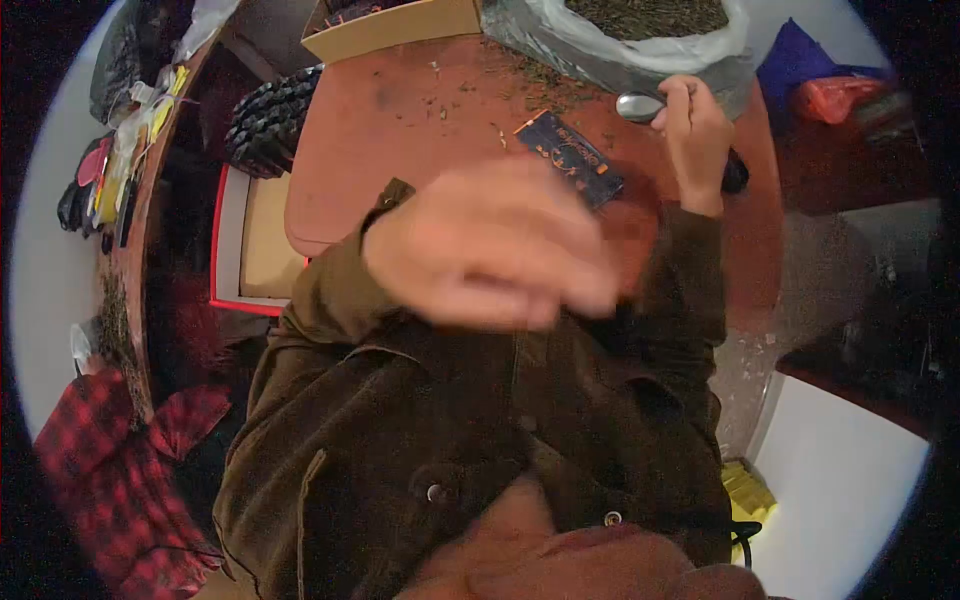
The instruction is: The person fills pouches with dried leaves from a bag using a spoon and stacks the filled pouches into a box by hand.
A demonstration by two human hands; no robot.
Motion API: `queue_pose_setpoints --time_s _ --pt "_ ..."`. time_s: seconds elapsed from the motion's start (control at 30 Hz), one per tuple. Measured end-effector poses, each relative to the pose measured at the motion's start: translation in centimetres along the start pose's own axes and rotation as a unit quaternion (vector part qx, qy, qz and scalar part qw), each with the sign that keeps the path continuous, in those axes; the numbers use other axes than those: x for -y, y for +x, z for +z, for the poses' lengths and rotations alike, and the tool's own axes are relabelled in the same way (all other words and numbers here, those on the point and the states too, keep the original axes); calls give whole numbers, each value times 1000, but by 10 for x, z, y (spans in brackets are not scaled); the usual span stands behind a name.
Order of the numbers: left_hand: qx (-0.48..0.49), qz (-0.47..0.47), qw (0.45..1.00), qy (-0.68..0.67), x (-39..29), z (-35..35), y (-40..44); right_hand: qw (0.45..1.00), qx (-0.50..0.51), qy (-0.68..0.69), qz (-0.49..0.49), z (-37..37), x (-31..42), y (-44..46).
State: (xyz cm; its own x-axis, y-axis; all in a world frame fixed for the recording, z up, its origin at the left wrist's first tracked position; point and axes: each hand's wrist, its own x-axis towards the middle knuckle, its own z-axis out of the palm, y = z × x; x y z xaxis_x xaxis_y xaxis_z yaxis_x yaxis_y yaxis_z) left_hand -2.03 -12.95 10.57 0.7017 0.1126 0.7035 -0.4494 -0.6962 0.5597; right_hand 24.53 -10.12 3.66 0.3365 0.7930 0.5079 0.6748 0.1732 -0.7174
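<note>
My right hand (693,130) is closed round the handle of a metal spoon (638,107), just in front of a large plastic bag (590,55) filled with dark, dried, leaf-like bits. My left hand (490,240) is raised before my chest and smeared by motion, so its grip does not show clearly. Beyond it, a dark packet (570,157) with orange print lies flat on the reddish table (370,120). Loose bits of the dried stuff are scattered between packet and bag.
A cardboard box (395,35) stands at the table's far left. Beside the table are a stack of dark packets (265,120) and a red-rimmed box (232,240). At far left, a person in a checked red sleeve (110,460) is by a cluttered bench (135,250).
</note>
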Motion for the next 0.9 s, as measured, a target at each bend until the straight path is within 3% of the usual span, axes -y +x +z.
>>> queue_pose_setpoints --time_s 0.1,0.2,0.3,0.6,0.7,0.9 --pt "59 -145 961 228 48 0 -12 1000 -9 9 24 4 -4 -2" --pt "84 -200 923 318 80 8 -17 999 6 3 32 2 -3 -1" --pt "124 -191 904 361 110 13 -25 1000 -6 -12 4 2 -6 0" --pt "143 -260 881 369 119 3 -17 999 -34 32 -2 -5 2 -6" --pt "100 -271 881 374 121 -1 -17 996 -53 65 -4 -9 8 -8" --pt "-32 -250 931 263 133 -18 -24 988 -117 99 -23 -13 24 -13"
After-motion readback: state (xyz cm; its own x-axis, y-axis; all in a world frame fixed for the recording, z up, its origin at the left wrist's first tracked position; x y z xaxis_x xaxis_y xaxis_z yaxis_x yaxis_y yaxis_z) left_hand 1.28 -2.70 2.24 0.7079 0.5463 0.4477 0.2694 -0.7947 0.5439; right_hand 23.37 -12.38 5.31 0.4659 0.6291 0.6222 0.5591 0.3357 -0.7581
